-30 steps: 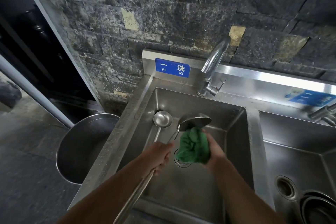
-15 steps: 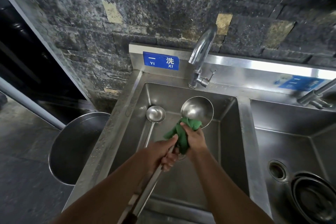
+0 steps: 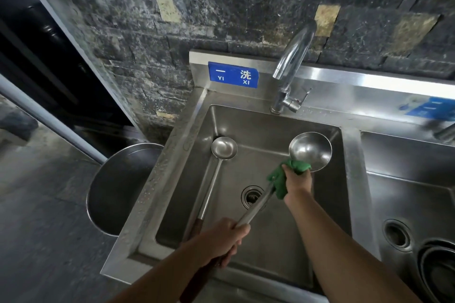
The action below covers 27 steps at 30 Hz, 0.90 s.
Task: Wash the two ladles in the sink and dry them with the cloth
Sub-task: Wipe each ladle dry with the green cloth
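– Where is the big ladle (image 3: 310, 149)?
– Over the sink (image 3: 152, 192), its bowl close to the right wall. The left hand (image 3: 221, 236) grips the handle. The right hand (image 3: 296, 179) squeezes the green cloth (image 3: 279, 181) round its neck.
– And the small ladle (image 3: 223, 147)?
– Lying inside, along the left wall. There is room between them over the drain (image 3: 251, 195). Metal bowls (image 3: 440, 270) sit in the next basin (image 3: 403, 194).

Hidden by the green cloth (image 3: 280, 181) and the right hand (image 3: 296, 179): the neck of the large ladle (image 3: 310, 150). Covered by the left hand (image 3: 221, 238): part of that handle, plus the wooden end of the small ladle (image 3: 223, 147). Blurred and cut off at the right edge: a second tap (image 3: 443, 131) and an unreadable blue label (image 3: 433, 109). Cropped at the lower right corner: metal bowls (image 3: 438, 273).
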Tool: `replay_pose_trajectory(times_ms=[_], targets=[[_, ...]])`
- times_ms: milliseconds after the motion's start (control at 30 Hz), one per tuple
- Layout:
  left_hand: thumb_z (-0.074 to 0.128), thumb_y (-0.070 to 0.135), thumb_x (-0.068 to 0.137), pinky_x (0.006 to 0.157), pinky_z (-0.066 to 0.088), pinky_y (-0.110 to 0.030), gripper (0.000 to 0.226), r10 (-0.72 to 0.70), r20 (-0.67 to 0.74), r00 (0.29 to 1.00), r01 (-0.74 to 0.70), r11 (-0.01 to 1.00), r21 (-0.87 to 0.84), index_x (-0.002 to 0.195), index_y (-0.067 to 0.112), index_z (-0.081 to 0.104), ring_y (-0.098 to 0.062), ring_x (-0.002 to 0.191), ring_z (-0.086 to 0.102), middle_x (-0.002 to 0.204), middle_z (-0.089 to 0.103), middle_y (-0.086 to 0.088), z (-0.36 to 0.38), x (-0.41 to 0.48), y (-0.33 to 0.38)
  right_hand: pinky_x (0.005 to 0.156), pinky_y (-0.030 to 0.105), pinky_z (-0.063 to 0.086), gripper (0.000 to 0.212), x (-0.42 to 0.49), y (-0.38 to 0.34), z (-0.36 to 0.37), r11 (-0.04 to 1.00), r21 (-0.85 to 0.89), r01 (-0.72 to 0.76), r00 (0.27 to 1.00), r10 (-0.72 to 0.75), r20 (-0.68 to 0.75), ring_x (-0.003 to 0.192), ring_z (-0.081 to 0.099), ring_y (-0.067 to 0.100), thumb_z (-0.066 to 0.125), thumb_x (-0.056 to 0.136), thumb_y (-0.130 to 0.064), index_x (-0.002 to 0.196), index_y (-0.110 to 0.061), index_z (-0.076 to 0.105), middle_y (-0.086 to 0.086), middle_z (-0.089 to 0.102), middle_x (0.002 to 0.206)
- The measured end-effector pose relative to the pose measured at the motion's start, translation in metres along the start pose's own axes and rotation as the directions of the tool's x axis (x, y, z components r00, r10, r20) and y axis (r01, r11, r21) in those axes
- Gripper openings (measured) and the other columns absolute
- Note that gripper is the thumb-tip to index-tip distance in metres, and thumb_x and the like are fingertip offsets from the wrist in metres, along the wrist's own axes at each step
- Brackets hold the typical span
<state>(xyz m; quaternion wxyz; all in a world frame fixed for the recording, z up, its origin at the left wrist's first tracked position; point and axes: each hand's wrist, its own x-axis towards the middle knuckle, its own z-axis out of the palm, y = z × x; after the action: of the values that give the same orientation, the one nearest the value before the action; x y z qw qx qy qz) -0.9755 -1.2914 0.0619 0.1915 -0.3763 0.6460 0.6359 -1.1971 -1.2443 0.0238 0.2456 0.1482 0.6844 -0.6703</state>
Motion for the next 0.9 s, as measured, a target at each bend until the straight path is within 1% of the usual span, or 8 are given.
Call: replay_pose_trajectory(times_ms=[67,133,233,333,433,600,700,900], targets=[[0.045,0.05,0.097,0.037,0.03,-0.016,0.043,-0.179,-0.021,0.984,0.172,0.966,-0.191,0.069,0.017,0.047,-0.01,0.032,0.037,0.046,0.042,0.005,0.015,0.007,0.002,0.069,0.033,0.056,0.022,-0.019,0.026,0.01,0.993,-0.12,0.01,0.999,-0.005,0.046,0.079,0.066,0.027,0.071,0.082,-0.005,0.094,-0.016,0.056,0.01,0.067,0.089],[0.042,0.054,0.095,0.04,0.029,-0.015,0.047,-0.32,0.016,0.947,0.298,0.859,-0.417,0.062,0.02,0.045,-0.011,0.033,0.034,0.045,0.038,0.005,0.02,0.017,0.007,0.073,0.036,0.056,0.02,-0.037,0.056,0.018,0.986,-0.164,-0.027,0.989,0.05,0.136,0.078,0.068,0.026,0.074,0.081,-0.007,0.091,-0.013,0.057,0.01,0.069,0.088],[0.038,0.05,0.099,0.04,0.027,-0.013,0.053,-0.375,0.035,0.927,0.316,0.727,-0.61,0.057,0.018,0.043,-0.011,0.033,0.031,0.045,0.035,0.003,0.012,0.034,0.012,0.079,0.05,0.059,0.02,-0.048,0.087,0.027,0.977,-0.165,-0.132,0.946,0.174,0.275,0.08,0.07,0.034,0.077,0.077,-0.008,0.09,-0.01,0.062,0.021,0.072,0.092],[0.041,0.044,0.1,0.039,0.027,-0.013,0.051,-0.397,0.086,0.914,0.34,0.629,-0.699,0.058,0.015,0.045,-0.01,0.032,0.031,0.046,0.037,0.002,0.005,0.046,0.006,0.082,0.049,0.058,0.023,-0.043,0.103,0.031,0.966,-0.224,-0.132,0.95,0.188,0.249,0.086,0.07,0.034,0.075,0.078,-0.004,0.088,-0.017,0.06,0.017,0.07,0.092],[0.044,0.037,0.1,0.04,0.032,-0.016,0.044,-0.395,0.073,0.916,0.333,0.645,-0.688,0.064,0.012,0.05,-0.013,0.034,0.04,0.049,0.045,-0.002,0.003,0.066,-0.005,0.08,0.046,0.058,0.023,-0.028,0.108,0.033,0.955,-0.228,-0.19,0.947,0.239,0.213,0.083,0.069,0.032,0.071,0.08,0.001,0.094,-0.013,0.06,0.015,0.069,0.092],[0.046,0.033,0.099,0.043,0.041,-0.02,0.026,-0.359,0.002,0.933,0.296,0.766,-0.571,0.086,0.01,0.052,-0.018,0.041,0.05,0.057,0.054,-0.007,0.002,0.095,-0.014,0.059,0.032,0.058,0.013,0.012,0.11,0.043,0.941,-0.301,-0.156,0.958,0.218,0.187,0.066,0.068,0.027,0.065,0.082,0.005,0.089,-0.005,0.061,0.018,0.069,0.083],[0.046,0.032,0.099,0.041,0.04,-0.02,0.024,-0.353,-0.055,0.934,0.279,0.817,-0.505,0.091,0.011,0.052,-0.017,0.039,0.05,0.058,0.054,-0.007,0.001,0.117,-0.016,0.068,0.042,0.062,0.015,0.038,0.114,0.048,0.931,-0.315,-0.186,0.957,0.244,0.157,0.076,0.071,0.033,0.067,0.08,0.002,0.094,-0.005,0.062,0.021,0.071,0.092],[0.043,0.037,0.1,0.041,0.041,-0.022,0.026,-0.385,-0.096,0.918,0.32,0.86,-0.397,0.092,0.014,0.052,-0.015,0.042,0.048,0.06,0.053,-0.004,0.009,0.135,-0.02,0.061,0.049,0.061,0.024,0.055,0.129,0.049,0.917,-0.293,-0.27,0.935,0.323,0.149,0.071,0.07,0.037,0.067,0.08,0.005,0.103,0.002,0.06,0.026,0.068,0.091]])
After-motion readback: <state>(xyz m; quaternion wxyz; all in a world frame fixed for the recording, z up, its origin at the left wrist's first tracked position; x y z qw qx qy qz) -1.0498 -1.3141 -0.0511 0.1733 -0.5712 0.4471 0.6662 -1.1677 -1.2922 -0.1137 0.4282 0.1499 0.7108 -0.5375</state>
